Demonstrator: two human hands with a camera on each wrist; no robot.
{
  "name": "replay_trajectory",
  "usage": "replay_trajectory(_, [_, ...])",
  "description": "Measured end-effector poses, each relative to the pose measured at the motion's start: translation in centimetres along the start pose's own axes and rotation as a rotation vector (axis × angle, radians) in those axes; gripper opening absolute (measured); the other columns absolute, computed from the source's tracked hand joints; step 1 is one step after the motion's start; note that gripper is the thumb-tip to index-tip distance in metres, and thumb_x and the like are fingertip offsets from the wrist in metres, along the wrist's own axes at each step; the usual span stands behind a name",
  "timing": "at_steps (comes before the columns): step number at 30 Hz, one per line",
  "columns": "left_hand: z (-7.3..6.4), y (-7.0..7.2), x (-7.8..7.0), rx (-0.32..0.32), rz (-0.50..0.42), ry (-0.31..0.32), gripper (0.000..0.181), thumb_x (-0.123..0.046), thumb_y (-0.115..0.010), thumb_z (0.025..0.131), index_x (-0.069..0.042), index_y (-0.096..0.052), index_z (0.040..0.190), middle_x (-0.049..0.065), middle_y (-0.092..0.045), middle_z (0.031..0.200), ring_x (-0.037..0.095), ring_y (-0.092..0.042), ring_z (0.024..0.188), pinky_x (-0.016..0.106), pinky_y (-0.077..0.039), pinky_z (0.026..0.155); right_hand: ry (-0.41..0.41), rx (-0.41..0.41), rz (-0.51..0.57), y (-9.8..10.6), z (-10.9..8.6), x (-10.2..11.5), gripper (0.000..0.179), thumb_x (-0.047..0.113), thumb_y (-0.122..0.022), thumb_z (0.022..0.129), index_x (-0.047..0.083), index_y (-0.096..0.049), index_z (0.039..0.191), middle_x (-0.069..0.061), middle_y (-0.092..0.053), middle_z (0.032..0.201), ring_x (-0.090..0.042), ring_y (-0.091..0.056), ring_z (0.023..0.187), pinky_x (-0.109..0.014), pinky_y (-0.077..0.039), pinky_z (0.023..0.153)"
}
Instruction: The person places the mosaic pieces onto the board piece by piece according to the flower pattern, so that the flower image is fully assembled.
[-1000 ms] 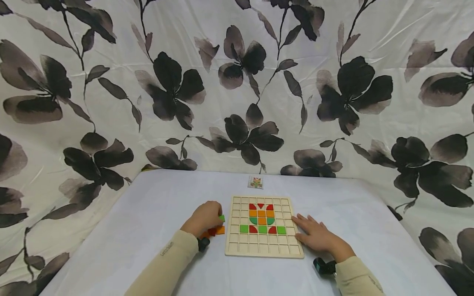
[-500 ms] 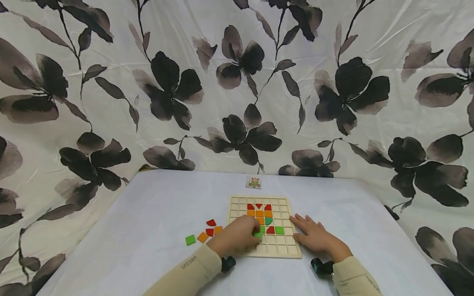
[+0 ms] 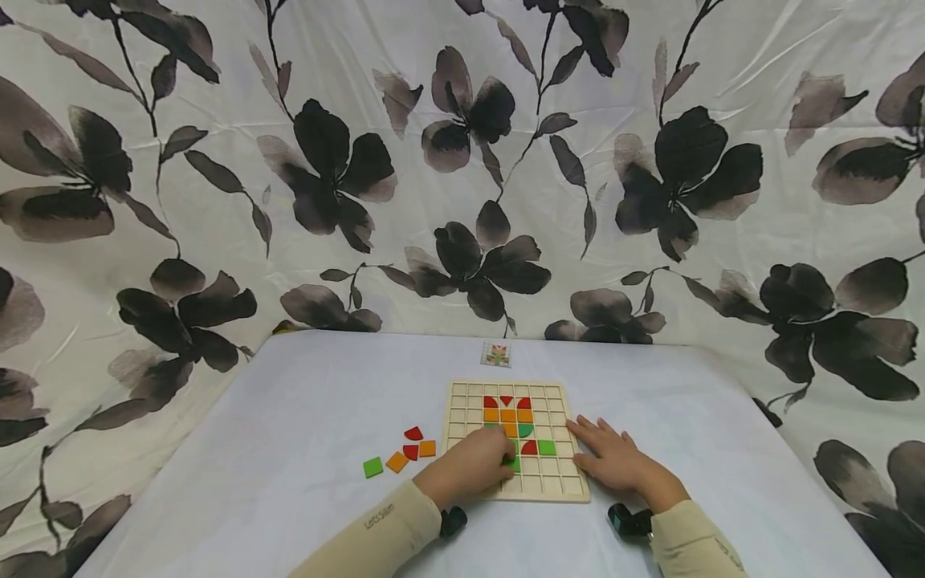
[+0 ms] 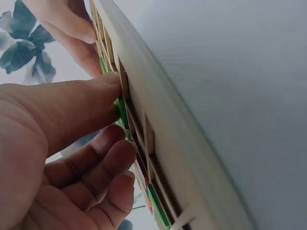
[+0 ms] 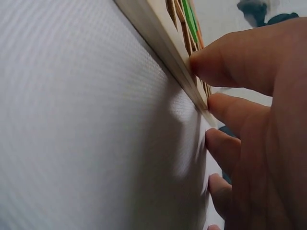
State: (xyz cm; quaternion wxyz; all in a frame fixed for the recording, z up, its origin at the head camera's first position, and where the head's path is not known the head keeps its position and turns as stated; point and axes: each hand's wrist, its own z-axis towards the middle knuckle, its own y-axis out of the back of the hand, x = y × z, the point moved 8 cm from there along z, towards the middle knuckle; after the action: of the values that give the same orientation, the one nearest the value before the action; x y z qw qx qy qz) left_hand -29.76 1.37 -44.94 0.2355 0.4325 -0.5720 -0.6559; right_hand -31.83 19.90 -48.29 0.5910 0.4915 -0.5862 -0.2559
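My left hand (image 3: 470,464) is over the gridded wooden board (image 3: 552,484), its thumb and index finger pinching a green square tile (image 3: 515,464) low in the middle column. In the left wrist view this green tile (image 4: 123,112) stands at the grid, between the fingertips. Red, orange and green pieces make a pattern on the board, among them an orange tile (image 3: 509,415) and a red triangle (image 3: 507,400); my left hand hides part of it. My right hand (image 3: 614,459) rests with fingers spread at the board's right edge, fingertips touching the rim (image 5: 184,72) in the right wrist view.
Left of the board lie loose pieces: a green square (image 3: 372,467), two orange squares, one of them this orange square (image 3: 397,461), and two red pieces, one a red quarter-round (image 3: 413,433). A small pattern card (image 3: 497,354) lies behind the board on the white table (image 3: 325,385).
My left hand has moved right from the loose pieces onto the board, carrying the green tile, then shifted slightly within the last half second. My right hand has stayed at the board's edge.
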Motion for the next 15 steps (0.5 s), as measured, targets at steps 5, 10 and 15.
replay_trajectory(5, [-0.2,-0.1,-0.2,0.004,0.018,-0.025,0.011,-0.020,-0.071,0.087,-0.013,-0.075,0.095,-0.006,-0.052,0.084,0.008,-0.046,0.074,0.019,-0.043,0.069,-0.003,-0.003,0.008,0.1,-0.1,0.1,0.058,0.031,-0.053,0.095,0.015,-0.038,0.149,-0.015,-0.030,0.157,-0.047,-0.015,0.145,-0.071,-0.007,0.110])
replay_trajectory(10, [-0.6,0.3,0.8,0.015,-0.026,-0.033,0.016,-0.024,-0.066,0.091,-0.016,-0.073,0.103,-0.008,-0.059,0.094,0.009,-0.056,0.089,0.024,-0.049,0.085,0.001,0.001,0.007,0.0,-0.2,0.1,0.058,0.032,-0.053,0.096,0.015,-0.038,0.149,-0.015,-0.030,0.157,-0.047,-0.016,0.145,-0.072,-0.007,0.110])
replay_trajectory(15, [-1.5,2.4,4.3,-0.011,-0.107,0.071,0.021,-0.023,-0.065,0.092,-0.012,-0.072,0.110,-0.003,-0.064,0.103,0.013,-0.059,0.096,0.033,-0.050,0.091,0.006,0.008,0.002,0.1,-0.1,0.1,0.058,0.032,-0.053,0.096,0.015,-0.037,0.150,-0.014,-0.029,0.158,-0.047,-0.015,0.146,-0.071,-0.007,0.110])
